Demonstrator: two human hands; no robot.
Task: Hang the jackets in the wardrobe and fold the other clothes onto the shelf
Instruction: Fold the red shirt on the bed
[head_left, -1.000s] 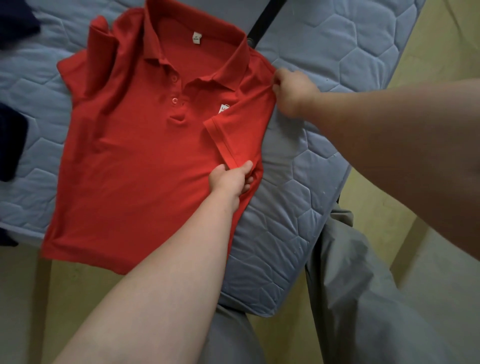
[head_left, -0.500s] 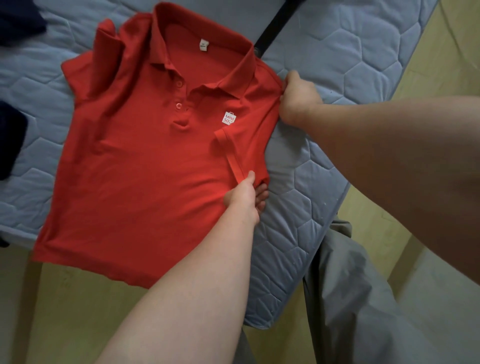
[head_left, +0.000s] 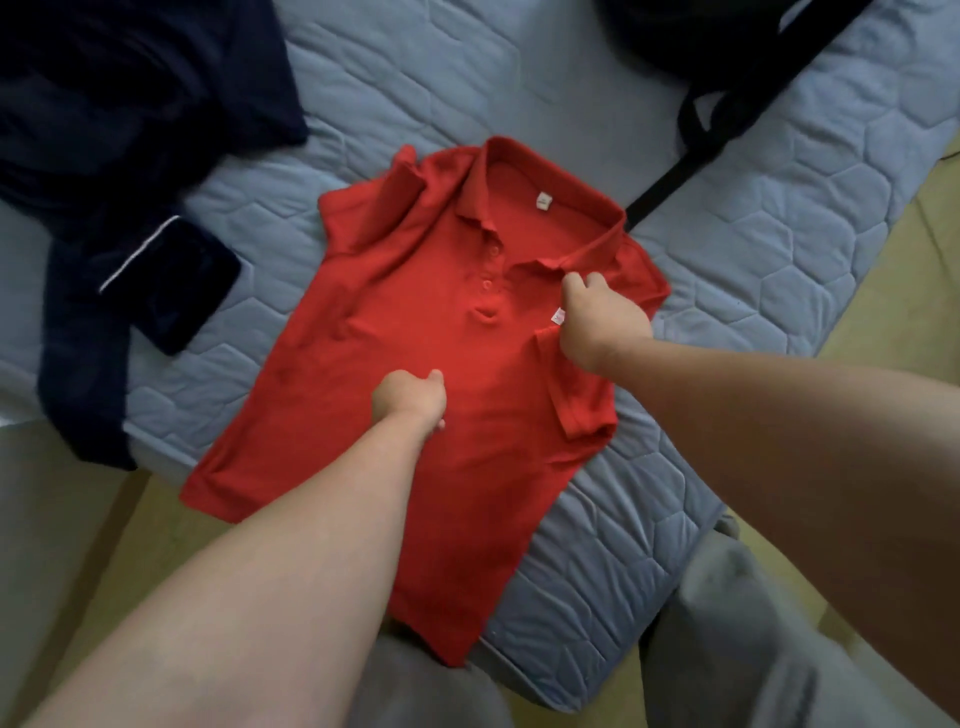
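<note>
Your left hand (head_left: 410, 397) is closed on the polo's (head_left: 395, 332) front fabric. Your right hand (head_left: 597, 322) pinches cloth just below the collar (head_left: 571, 254), covering most of a white chest tag; the text is unreadable. The polo lies face up on the mattress (head_left: 753, 270), hem overhanging the edge.

Both hands, left hand (head_left: 410, 397) and right hand (head_left: 597, 322), press a red polo shirt (head_left: 415, 322) on the mattress (head_left: 727, 260).
</note>
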